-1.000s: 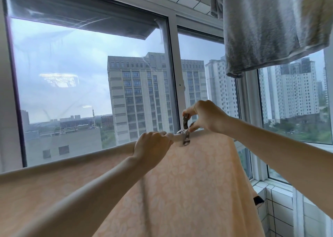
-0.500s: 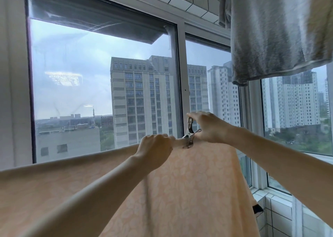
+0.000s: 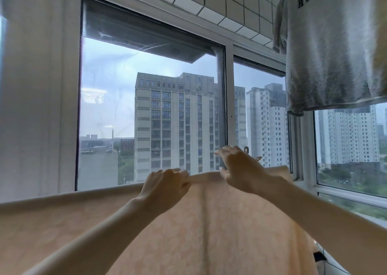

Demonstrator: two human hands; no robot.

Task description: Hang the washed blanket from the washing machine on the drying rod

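Note:
The peach patterned blanket (image 3: 219, 233) hangs over the drying rod, which stays hidden under its top fold, and spans the lower view from left to right. My left hand (image 3: 167, 183) is closed on that top fold near the middle. My right hand (image 3: 240, 168) hovers just right of it with fingers spread and its thumb resting on the fold. A metal clip (image 3: 252, 153) sticks up on the blanket's top edge behind my right hand, mostly covered by it.
A grey T-shirt (image 3: 330, 48) hangs overhead at the upper right. Directly beyond the blanket is the large window (image 3: 146, 107) with its white frame (image 3: 229, 107). A tiled ledge (image 3: 335, 266) shows at the lower right.
My right hand pinched the clip over the blanket's edge; now its fingers are spread and off the clip's handles. My left hand keeps its hold on the fold. The view has shifted.

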